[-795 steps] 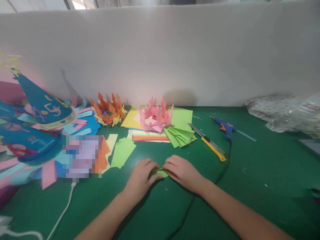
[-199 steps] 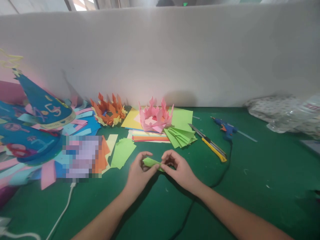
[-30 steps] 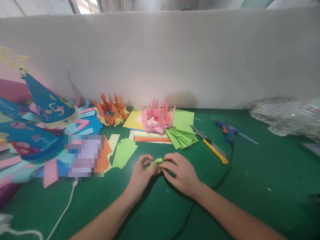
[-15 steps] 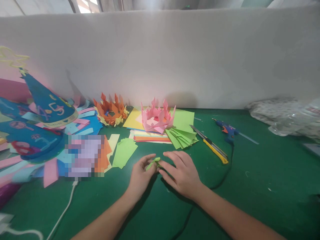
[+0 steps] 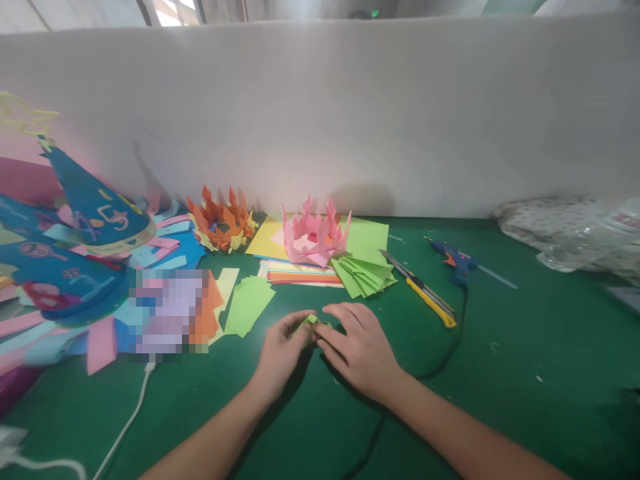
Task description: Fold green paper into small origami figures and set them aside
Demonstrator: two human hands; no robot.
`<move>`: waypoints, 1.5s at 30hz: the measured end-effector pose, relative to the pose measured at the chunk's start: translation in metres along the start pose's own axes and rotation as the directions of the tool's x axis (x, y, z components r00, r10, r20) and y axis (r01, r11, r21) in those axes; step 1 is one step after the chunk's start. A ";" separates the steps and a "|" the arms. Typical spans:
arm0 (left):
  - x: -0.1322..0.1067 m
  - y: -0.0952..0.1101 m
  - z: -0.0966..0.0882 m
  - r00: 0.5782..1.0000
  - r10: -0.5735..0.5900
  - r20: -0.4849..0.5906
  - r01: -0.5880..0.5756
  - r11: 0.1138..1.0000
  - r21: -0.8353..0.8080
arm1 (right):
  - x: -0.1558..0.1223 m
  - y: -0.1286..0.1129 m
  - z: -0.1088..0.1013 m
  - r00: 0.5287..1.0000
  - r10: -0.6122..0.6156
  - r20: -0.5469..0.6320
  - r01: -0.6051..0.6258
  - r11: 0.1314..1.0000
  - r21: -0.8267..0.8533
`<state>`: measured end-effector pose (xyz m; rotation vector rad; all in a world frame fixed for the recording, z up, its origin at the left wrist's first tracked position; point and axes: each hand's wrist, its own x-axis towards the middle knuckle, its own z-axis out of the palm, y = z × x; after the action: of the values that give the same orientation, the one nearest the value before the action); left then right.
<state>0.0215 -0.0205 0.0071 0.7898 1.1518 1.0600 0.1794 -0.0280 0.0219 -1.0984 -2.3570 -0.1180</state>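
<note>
A small piece of folded green paper [image 5: 312,319] is pinched between my two hands, low in the middle of the view. My left hand [image 5: 284,347] is closed on its left side, thumb toward me. From the right, my right hand [image 5: 357,343] grips the paper with thumb and forefinger, its other fingers curved above. Most of the paper is hidden by the fingers. Beyond my hands lie a stack of green paper slips [image 5: 250,303] and a fan of folded green pieces [image 5: 364,275]. A pink paper crown [image 5: 320,247] stands on coloured sheets [image 5: 367,233].
An orange paper crown [image 5: 225,233] stands back left, near blue cone hats [image 5: 95,200] and scattered strips. To the right lie a yellow utility knife [image 5: 430,301], a blue glue gun [image 5: 457,262] with its cord, and a plastic bottle [image 5: 590,237]. A white cable [image 5: 125,423] crosses the left front.
The green paper has turned slightly between my fingers, and its visible top shows a different shape. My right hand has shifted a little to the left. The other things have stayed put.
</note>
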 end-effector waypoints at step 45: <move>0.002 -0.004 -0.002 0.998 0.035 0.045 -0.034 0.999 -0.021 | -0.004 0.007 0.007 0.986 0.139 -0.091 -0.124 0.980 0.155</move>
<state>0.0204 -0.0203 0.0023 0.8161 1.0913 1.0754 0.1841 -0.0240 0.0129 -1.1435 -2.1587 0.0483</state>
